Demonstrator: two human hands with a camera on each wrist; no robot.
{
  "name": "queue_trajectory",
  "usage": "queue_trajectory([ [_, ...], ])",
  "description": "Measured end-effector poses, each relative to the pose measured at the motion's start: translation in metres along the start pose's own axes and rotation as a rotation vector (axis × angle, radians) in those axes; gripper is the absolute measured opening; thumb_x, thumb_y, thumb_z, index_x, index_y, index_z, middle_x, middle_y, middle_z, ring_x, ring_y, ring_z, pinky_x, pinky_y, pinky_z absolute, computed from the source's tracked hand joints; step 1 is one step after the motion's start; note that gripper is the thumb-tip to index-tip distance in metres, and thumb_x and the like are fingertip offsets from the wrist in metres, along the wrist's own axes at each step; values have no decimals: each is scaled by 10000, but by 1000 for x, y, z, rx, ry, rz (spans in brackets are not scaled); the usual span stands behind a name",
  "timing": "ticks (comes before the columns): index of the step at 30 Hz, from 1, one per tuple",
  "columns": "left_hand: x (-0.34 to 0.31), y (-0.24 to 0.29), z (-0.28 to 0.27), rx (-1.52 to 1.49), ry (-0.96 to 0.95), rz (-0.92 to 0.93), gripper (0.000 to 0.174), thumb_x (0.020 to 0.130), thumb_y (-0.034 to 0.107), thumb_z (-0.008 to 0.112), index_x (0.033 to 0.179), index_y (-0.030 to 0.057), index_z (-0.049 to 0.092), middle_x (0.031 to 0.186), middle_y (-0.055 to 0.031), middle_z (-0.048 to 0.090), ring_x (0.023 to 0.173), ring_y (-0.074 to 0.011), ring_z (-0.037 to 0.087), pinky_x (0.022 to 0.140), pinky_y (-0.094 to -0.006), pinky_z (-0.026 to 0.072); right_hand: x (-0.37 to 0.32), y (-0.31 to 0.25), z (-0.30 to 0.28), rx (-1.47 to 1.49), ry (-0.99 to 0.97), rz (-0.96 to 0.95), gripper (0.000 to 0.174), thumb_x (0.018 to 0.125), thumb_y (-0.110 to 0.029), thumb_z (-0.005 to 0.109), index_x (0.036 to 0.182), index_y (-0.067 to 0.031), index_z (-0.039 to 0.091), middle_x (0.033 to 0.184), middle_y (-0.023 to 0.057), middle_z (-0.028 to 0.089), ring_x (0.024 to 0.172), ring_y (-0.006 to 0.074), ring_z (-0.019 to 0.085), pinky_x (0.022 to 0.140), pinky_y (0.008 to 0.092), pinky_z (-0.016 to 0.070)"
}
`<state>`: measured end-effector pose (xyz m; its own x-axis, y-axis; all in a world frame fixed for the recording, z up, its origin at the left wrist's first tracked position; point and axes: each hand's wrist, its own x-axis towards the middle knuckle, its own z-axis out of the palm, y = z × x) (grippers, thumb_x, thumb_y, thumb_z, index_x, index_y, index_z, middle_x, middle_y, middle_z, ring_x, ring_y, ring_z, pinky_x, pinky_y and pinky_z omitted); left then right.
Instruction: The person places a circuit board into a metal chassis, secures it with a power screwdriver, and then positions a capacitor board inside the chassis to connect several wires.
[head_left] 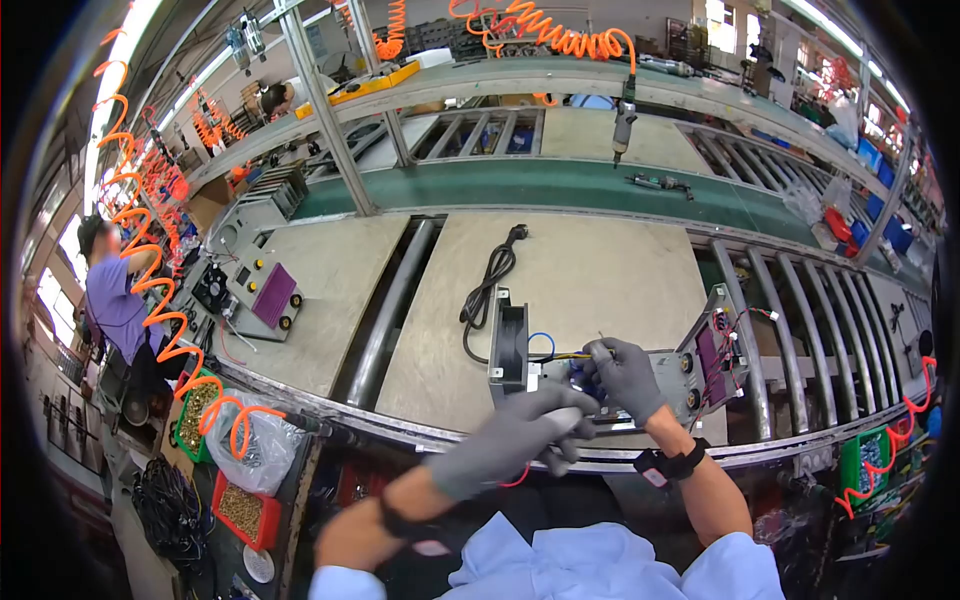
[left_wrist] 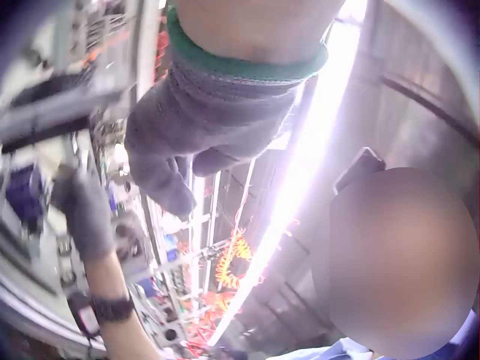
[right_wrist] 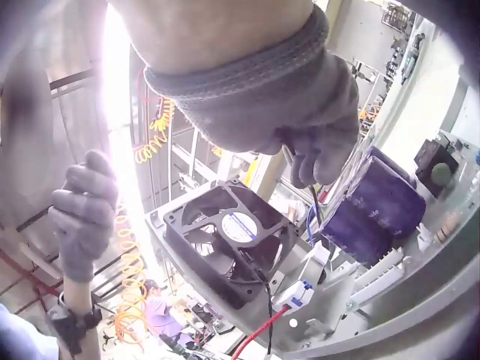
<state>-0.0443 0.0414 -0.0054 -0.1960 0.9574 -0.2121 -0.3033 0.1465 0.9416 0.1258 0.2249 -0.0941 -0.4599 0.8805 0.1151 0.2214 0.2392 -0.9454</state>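
Note:
My right hand (head_left: 625,378), in a grey glove, pinches a thin cable (right_wrist: 316,201) above an open metal chassis (head_left: 655,366). A black square fan (right_wrist: 238,232) stands at the chassis's left end, and dark purple capacitors (right_wrist: 379,206) sit beneath the right fingers. My left hand (head_left: 520,435), also gloved, is raised over the near edge, left of the right hand. Its fingers (right_wrist: 81,196) are curled, and no object shows in them. At the chassis's right end stands a purple panel (head_left: 711,353) with loose wires.
A coiled black power cord (head_left: 490,280) lies on the board behind the fan. Another chassis with a purple panel (head_left: 273,294) stands at left. Metal rollers (head_left: 795,320) run at right. An electric screwdriver (head_left: 624,130) hangs overhead. Red (head_left: 246,512) and green bins hold small hardware.

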Motion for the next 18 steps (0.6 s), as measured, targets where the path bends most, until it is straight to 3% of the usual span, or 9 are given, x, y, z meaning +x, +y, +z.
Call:
queue_trajectory([
  [2,51,-48,34,-263,-88,-221,261,1007,210,492,1208,52,543,912,-81,633,626,-138,602,463,-259,489,0,2,-1,-34,25,42,371,1017,-306,560,913,18,707,712,112,703,630,176,661,610,340,526],
  [5,91,-100,39,-512,25,-375,203,1029,330,572,1056,130,590,803,11,559,593,-84,499,471,-240,383,-9,-9,0,-200,41,82,385,1009,-334,568,895,-3,727,699,120,704,610,199,656,610,353,525],
  [6,98,-108,42,-578,2,-355,206,1063,319,491,1026,136,577,811,9,544,568,-79,459,420,-215,322,-13,-12,1,-251,71,84,373,1003,-344,578,912,-20,738,690,128,702,610,216,668,611,363,526],
  [7,107,-116,45,-542,47,-377,222,1064,343,494,990,148,571,764,22,522,519,-68,429,373,-210,277,-15,-16,1,-239,64,85,371,1002,-347,583,913,-23,740,691,125,703,613,217,675,612,365,527],
  [10,106,-113,51,-554,134,-361,224,1069,343,489,952,163,551,710,44,495,473,-57,389,351,-218,257,-23,-27,3,-252,31,89,409,1001,-385,591,902,-16,738,708,118,719,635,204,708,618,365,537],
  [13,109,-115,48,-639,89,-356,227,1073,329,484,914,173,532,682,53,467,467,-50,377,348,-216,250,-28,-32,3,31,-85,225,473,1004,-431,580,921,6,741,715,126,725,651,190,709,623,362,540],
  [15,112,-123,42,-751,12,-361,236,1074,313,484,882,179,517,662,57,447,463,-48,372,347,-214,245,-22,-17,-1,36,-145,200,479,1012,-417,574,929,23,743,726,124,727,661,173,701,625,351,544],
  [18,108,-131,41,-845,44,-322,253,1069,288,496,841,177,493,646,49,418,448,-57,359,347,-211,241,-11,-15,-11,-71,-181,178,436,1023,-358,569,938,28,753,732,100,726,665,144,683,626,328,548],
])
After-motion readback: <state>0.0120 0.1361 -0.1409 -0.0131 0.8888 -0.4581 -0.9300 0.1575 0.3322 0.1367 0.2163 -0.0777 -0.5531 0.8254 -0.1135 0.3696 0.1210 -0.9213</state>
